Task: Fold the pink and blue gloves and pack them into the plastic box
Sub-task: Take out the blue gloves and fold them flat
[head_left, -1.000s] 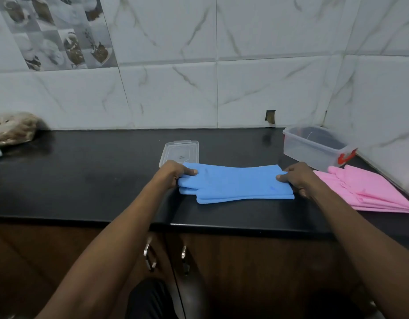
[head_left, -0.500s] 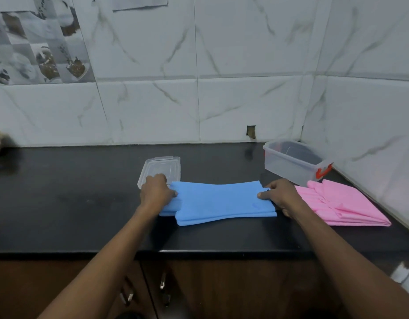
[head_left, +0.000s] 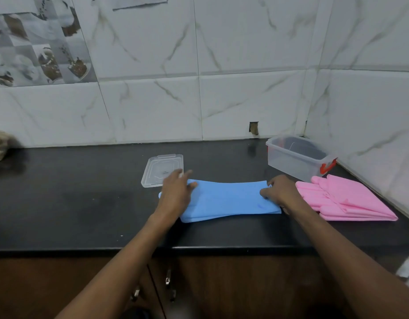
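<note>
The blue gloves (head_left: 226,200) lie stacked flat on the black counter (head_left: 72,203), lengthwise left to right. My left hand (head_left: 176,192) rests on their left end, fingers spread over the finger tips of the gloves. My right hand (head_left: 279,192) pinches their right end at the cuff. The pink gloves (head_left: 346,201) lie flat to the right, fingers pointing left, untouched. The clear plastic box (head_left: 295,157) with a red latch stands open in the back right corner, behind the pink gloves.
The box's clear lid (head_left: 160,169) lies flat just behind my left hand. A brownish bundle (head_left: 1,146) sits at the far left by the tiled wall. The counter's front edge (head_left: 130,248) runs above wooden cabinet doors.
My left hand has opened from a pinch on the gloves' left end to spread fingers laid over it. The camera has tilted up, so everything sits lower in view.
</note>
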`<state>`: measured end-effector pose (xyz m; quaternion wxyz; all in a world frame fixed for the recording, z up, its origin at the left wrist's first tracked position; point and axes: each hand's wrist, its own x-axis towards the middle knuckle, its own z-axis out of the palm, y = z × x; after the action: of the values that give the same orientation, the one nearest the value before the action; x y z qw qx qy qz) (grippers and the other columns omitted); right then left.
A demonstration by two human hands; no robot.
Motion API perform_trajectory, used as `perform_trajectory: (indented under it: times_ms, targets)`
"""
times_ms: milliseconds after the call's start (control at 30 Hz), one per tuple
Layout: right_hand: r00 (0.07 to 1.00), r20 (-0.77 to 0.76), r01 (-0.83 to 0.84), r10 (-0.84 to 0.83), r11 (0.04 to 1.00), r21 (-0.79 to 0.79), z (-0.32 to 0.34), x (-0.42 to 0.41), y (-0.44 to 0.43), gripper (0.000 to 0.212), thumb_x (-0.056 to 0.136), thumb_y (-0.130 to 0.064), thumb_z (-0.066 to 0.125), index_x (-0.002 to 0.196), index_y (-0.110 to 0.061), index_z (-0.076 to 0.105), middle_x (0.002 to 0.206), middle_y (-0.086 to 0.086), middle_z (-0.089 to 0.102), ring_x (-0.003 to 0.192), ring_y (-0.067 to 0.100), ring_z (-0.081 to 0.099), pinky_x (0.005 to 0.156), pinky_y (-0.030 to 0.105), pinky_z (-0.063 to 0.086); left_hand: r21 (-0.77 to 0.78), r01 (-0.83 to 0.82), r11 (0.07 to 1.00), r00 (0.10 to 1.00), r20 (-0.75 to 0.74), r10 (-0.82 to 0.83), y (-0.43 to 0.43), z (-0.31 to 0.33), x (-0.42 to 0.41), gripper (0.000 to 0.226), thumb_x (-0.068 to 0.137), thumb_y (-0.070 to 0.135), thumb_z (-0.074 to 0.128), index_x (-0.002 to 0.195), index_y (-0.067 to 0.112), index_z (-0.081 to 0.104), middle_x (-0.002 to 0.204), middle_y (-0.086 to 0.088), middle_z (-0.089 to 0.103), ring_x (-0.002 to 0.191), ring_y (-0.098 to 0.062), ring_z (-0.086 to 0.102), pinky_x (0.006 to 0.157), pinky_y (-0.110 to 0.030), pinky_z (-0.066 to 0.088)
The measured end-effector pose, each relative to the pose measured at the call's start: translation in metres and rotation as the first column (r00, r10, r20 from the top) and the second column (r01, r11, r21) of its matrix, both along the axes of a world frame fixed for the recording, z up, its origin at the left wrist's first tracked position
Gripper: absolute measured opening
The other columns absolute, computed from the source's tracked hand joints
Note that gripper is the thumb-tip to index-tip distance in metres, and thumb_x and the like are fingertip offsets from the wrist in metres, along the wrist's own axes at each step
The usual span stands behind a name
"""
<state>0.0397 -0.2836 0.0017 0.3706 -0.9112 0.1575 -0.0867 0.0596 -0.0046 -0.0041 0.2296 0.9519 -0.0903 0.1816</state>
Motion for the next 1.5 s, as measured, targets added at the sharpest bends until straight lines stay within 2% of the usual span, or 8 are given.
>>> perform_trajectory:
  times_ms: [133,367,667,833,1000,1167,1267,1500]
  targets:
    - [0.996,-0.073,0.025,-0.047,0.96,-0.279,0.005,-0.002,0.011,0.021,0.076,-0.015,0.061,0.07,-0.012,0.041,0.078,0.007,0.055,0.073,0.029,0.053,0.054,0.026,0.033,0.406,0.405,0.819,0.914,-0.178,-0.364,-0.023,-0.009,-0.011,0.052,0.103,0.047,0.031,0.152,0.031,0.03,0.165,0.0,0.008,0.152,-0.021,0.003,0.122,-0.045,0.0]
    - [0.977,-0.183,0.037,-0.107,0.936,-0.349,0.011,-0.008,0.012,0.024,0.078,-0.026,0.066,0.094,-0.016,0.051,0.106,0.007,0.062,0.099,0.03,0.062,0.071,0.031,0.043,0.448,0.461,0.766,0.874,-0.379,-0.304,-0.037,-0.018,-0.018,0.053,0.102,0.055,0.015,0.153,0.047,0.004,0.165,0.003,-0.003,0.152,-0.02,-0.005,0.121,-0.052,-0.006]
    - [0.97,-0.237,0.13,-0.047,0.927,0.352,0.017,-0.015,0.011,0.03,0.076,-0.007,0.077,0.091,-0.005,0.052,0.093,0.017,0.057,0.072,0.025,0.055,0.053,0.032,0.049,0.401,0.502,0.766,0.832,-0.466,-0.302,-0.048,-0.011,-0.016,0.049,0.103,0.047,0.022,0.15,0.053,0.012,0.165,-0.004,-0.005,0.151,-0.025,-0.01,0.116,-0.061,-0.013]
    - [0.993,-0.063,0.099,-0.099,0.995,-0.008,0.037,-0.019,0.032,0.016,0.083,-0.003,0.064,0.089,0.0,0.05,0.098,0.021,0.06,0.08,0.037,0.064,0.055,0.03,0.046,-0.437,0.325,0.839,0.791,-0.361,-0.494,-0.034,0.02,-0.025,0.034,0.102,0.041,0.044,0.134,0.036,0.055,0.133,0.011,0.059,0.122,-0.004,0.054,0.118,-0.03,0.029]
    - [0.958,0.207,-0.036,0.198,0.8,-0.598,0.067,-0.029,0.115,0.028,0.092,-0.005,0.048,0.12,-0.007,0.047,0.11,0.013,0.062,0.102,0.034,0.06,0.066,0.033,0.038,-0.898,-0.166,0.408,0.785,-0.371,-0.497,-0.006,0.044,0.016,0.067,0.092,0.058,0.053,0.11,-0.005,0.06,0.092,-0.024,0.069,0.079,-0.034,0.07,0.076,-0.043,0.06]
    - [0.872,0.12,-0.225,0.475,0.605,-0.764,0.026,-0.044,0.187,0.047,0.094,-0.005,0.045,0.138,0.002,0.032,0.112,0.014,0.065,0.105,0.033,0.059,0.074,0.037,0.035,-0.717,-0.24,0.655,0.728,-0.579,-0.367,0.005,0.039,0.026,0.04,0.075,0.044,0.08,0.084,0.008,0.063,0.081,-0.011,0.06,0.072,-0.021,0.059,0.061,-0.03,0.052]
    - [0.855,0.127,-0.371,0.502,0.765,-0.526,0.009,-0.049,0.175,0.043,0.091,-0.019,0.053,0.133,-0.009,0.044,0.113,0.011,0.066,0.103,0.031,0.062,0.078,0.037,0.042,-0.651,-0.243,0.719,0.78,-0.572,-0.254,0.01,0.027,0.03,0.024,0.077,-0.002,0.072,0.068,0.01,0.054,0.071,-0.012,0.049,0.055,-0.021,0.046,0.049,-0.025,0.042]
    - [0.998,0.058,0.028,-0.022,0.994,-0.109,0.009,-0.015,0.092,0.015,0.087,-0.014,0.05,0.074,-0.008,0.048,0.099,0.018,0.066,0.086,0.036,0.06,0.066,0.03,0.04,-0.356,-0.165,0.92,0.883,-0.469,-0.024,-0.011,0.03,0.015,0.021,0.066,0.005,0.064,0.072,0.008,0.044,0.066,-0.01,0.048,0.058,-0.023,0.045,0.049,-0.025,0.035]
